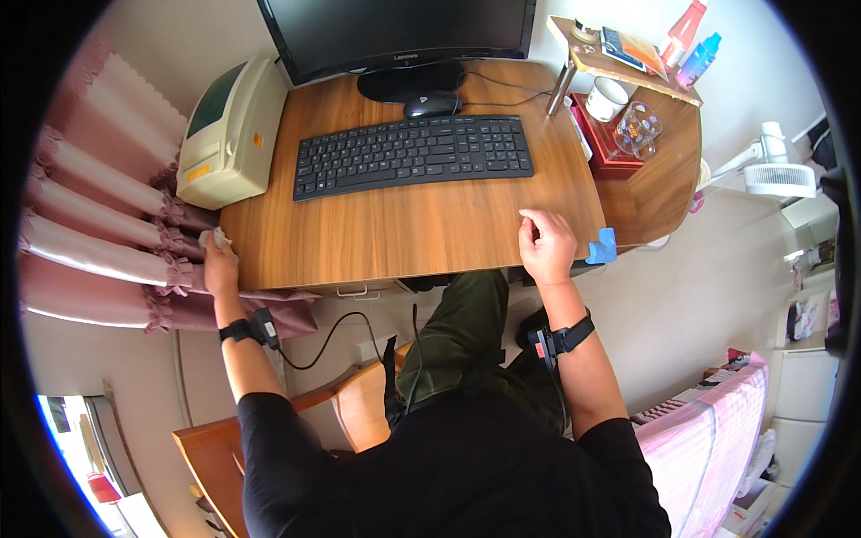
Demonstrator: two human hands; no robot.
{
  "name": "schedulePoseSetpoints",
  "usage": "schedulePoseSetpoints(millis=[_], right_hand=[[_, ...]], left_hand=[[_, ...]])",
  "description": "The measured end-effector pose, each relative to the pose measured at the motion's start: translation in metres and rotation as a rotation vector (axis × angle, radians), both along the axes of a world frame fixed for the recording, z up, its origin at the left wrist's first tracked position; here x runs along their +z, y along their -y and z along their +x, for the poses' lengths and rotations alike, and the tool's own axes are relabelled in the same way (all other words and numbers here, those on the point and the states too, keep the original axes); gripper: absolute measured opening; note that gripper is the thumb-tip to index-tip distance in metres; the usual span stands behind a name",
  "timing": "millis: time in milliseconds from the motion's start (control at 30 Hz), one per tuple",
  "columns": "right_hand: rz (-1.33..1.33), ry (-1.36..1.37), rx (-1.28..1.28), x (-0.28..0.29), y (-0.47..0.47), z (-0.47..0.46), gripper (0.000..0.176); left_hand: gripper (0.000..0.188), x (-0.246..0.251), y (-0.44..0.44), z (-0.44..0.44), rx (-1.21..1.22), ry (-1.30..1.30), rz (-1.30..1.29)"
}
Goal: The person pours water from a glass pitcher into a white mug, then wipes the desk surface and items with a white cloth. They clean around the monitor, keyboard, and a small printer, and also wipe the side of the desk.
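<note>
At the left edge of the wooden desk (pixel 403 228), my left hand (pixel 220 265) grips a crumpled white tissue or cloth (pixel 215 237). Pink curtain folds (pixel 101 265) hang right beside that hand. My right hand (pixel 548 245) is at the desk's front right, loosely curled, with nothing visible in it; whether it touches the surface I cannot tell. Just right of it, a blue corner guard (pixel 602 246) covers the desk corner. Beyond both hands lies a black keyboard (pixel 414 156), with a black mouse (pixel 432 105) behind it.
A Lenovo monitor (pixel 403 30) stands at the back. A beige machine (pixel 232 134) occupies the back left. On the right, a mug (pixel 607 99) and clear glasses (pixel 638 128) sit on a red box (pixel 615 161) under a small shelf (pixel 625 64). Cables run from my wrist straps.
</note>
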State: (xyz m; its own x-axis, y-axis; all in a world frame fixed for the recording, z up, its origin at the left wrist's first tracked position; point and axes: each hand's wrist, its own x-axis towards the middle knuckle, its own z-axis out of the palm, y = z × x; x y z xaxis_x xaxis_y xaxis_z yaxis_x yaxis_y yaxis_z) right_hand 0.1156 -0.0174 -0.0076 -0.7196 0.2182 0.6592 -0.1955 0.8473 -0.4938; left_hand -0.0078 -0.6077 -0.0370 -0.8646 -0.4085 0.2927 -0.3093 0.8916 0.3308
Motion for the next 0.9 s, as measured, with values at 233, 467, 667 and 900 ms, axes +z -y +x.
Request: schedulePoseSetpoints(millis=[233,467,667,900], right_hand=[[0.018,0.021,-0.019,-0.001,-0.003,0.001,0.011],[0.004,0.013,0.008,-0.001,-0.004,0.002,0.011],[-0.014,0.014,-0.005,-0.001,-0.003,0.003,0.011],[0.012,0.019,-0.015,0.001,-0.003,0.003,0.011]], left_hand=[[0.048,-0.005,-0.086,0.044,-0.130,-0.089,-0.361],[0.050,0.010,-0.212,0.069,-0.344,0.005,-0.273],[0.055,0.026,-0.304,0.071,-0.587,0.070,-0.267],[0.053,0.038,-0.390,0.078,-0.729,0.181,-0.245]])
